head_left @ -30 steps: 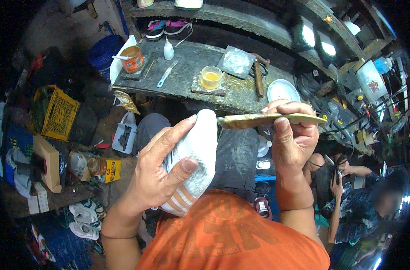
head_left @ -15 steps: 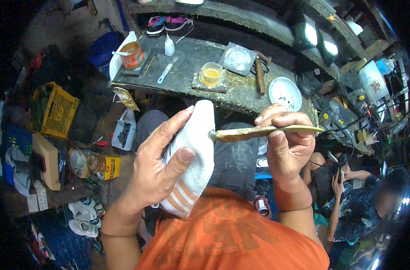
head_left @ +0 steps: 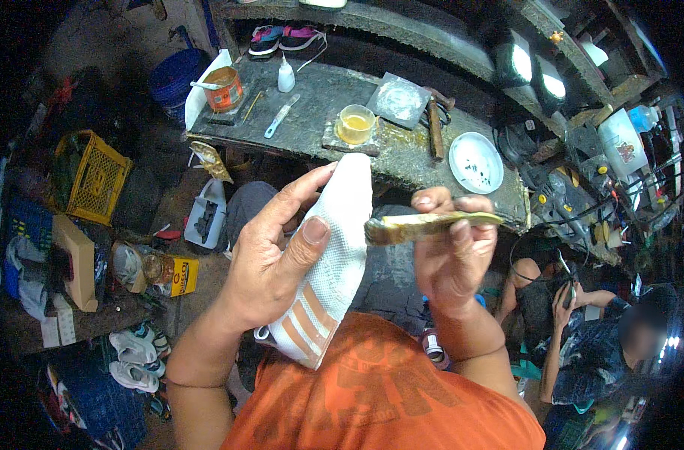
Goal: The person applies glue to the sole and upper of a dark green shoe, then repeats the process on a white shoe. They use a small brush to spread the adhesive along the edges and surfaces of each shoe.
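My left hand (head_left: 278, 244) is wrapped round a white mesh shoe (head_left: 338, 217) with tan stripes, thumb across its side. The toe points up and away from me, toward the bench. To the right, my right hand (head_left: 458, 259) grips a yellowish, glue-stained brush (head_left: 405, 228) between thumb and fingers. Its dark tip lies right at the shoe's right edge; whether it touches cannot be told. The brush is held roughly level, and motion blurs the right hand slightly. The shoe's sole side is hidden from view.
Across the workbench (head_left: 312, 124) stand a cup of amber liquid (head_left: 355, 124), an orange can (head_left: 223, 88), a white squeeze bottle (head_left: 285, 76), a knife (head_left: 282, 116), a hammer (head_left: 435, 129) and a white plate (head_left: 475, 163). A person (head_left: 597, 337) sits at right. A yellow crate (head_left: 94, 176) stands left.
My right hand has moved left and a little down, and the brush has turned to show a broader face. The shoe has shifted slightly right, with its toe higher.
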Tool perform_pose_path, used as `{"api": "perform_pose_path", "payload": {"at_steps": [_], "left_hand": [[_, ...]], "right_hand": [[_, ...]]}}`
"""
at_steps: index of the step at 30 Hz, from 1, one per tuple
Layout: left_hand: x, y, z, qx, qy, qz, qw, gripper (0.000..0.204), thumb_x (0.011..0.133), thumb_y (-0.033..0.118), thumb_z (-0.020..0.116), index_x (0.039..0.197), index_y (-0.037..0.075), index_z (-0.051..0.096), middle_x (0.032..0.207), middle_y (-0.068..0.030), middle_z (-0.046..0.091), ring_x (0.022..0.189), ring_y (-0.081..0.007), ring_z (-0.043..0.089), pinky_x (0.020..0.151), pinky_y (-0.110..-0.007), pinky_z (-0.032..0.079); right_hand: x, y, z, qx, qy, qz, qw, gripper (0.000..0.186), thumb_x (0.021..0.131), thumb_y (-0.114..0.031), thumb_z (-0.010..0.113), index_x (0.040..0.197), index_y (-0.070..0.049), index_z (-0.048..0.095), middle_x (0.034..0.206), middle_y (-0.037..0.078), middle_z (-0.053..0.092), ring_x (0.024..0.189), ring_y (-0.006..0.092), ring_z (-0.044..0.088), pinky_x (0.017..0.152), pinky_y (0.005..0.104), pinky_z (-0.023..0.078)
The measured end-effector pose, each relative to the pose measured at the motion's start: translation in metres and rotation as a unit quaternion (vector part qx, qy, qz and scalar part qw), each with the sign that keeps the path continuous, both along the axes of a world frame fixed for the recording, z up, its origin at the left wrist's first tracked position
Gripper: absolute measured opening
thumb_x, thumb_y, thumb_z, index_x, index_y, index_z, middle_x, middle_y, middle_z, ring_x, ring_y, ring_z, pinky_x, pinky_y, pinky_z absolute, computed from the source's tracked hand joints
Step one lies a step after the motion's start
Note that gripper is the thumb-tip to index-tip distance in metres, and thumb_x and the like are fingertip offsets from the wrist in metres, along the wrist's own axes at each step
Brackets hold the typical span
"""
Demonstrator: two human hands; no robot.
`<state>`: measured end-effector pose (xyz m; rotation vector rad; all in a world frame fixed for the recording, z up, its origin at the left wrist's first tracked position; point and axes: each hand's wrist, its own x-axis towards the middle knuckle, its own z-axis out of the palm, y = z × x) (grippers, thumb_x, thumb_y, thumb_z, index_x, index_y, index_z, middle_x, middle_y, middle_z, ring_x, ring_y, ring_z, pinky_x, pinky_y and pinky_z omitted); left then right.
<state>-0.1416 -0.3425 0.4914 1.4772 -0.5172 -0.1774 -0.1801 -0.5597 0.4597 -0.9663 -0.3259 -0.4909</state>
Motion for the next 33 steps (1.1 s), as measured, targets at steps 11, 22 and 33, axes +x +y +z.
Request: {"api": "perform_pose_path", "payload": {"at_steps": [11,22,33], "left_hand": [[0.006,0.004,-0.002,0.005,-0.018,0.02,1.0,0.066,0.1,0.043,0.063,0.145,-0.003,0.048,0.138,-0.0174,0.059,0.128,-0.0219,0.055,0.109,-0.036,0.042],[0.0,0.007,0.005,0.089,-0.087,0.034,0.992,0.068,0.098,0.047,0.064,0.145,-0.001,0.049,0.138,-0.0184,0.059,0.128,-0.0244,0.056,0.109,-0.037,0.042],[0.0,0.006,0.004,0.067,-0.069,0.029,0.995,0.067,0.099,0.046,0.064,0.145,-0.001,0.049,0.139,-0.0195,0.058,0.129,-0.0251,0.055,0.11,-0.037,0.041]], "right_hand": [[-0.004,-0.012,0.001,-0.245,-0.14,-0.152,0.947,0.024,0.094,-0.016,0.073,0.111,-0.008,0.058,0.088,0.014,0.074,0.091,0.0271,0.064,0.085,0.0417,0.047],[0.004,-0.026,0.04,-0.295,-0.096,-0.142,0.94,0.023,0.09,-0.013,0.076,0.106,0.0,0.064,0.1,0.015,0.063,0.093,0.023,0.062,0.084,0.0339,0.052],[-0.008,-0.027,0.043,-0.355,-0.099,-0.151,0.917,0.023,0.088,-0.012,0.078,0.105,-0.003,0.067,0.092,0.011,0.069,0.091,0.0231,0.061,0.083,0.0352,0.049]]}}
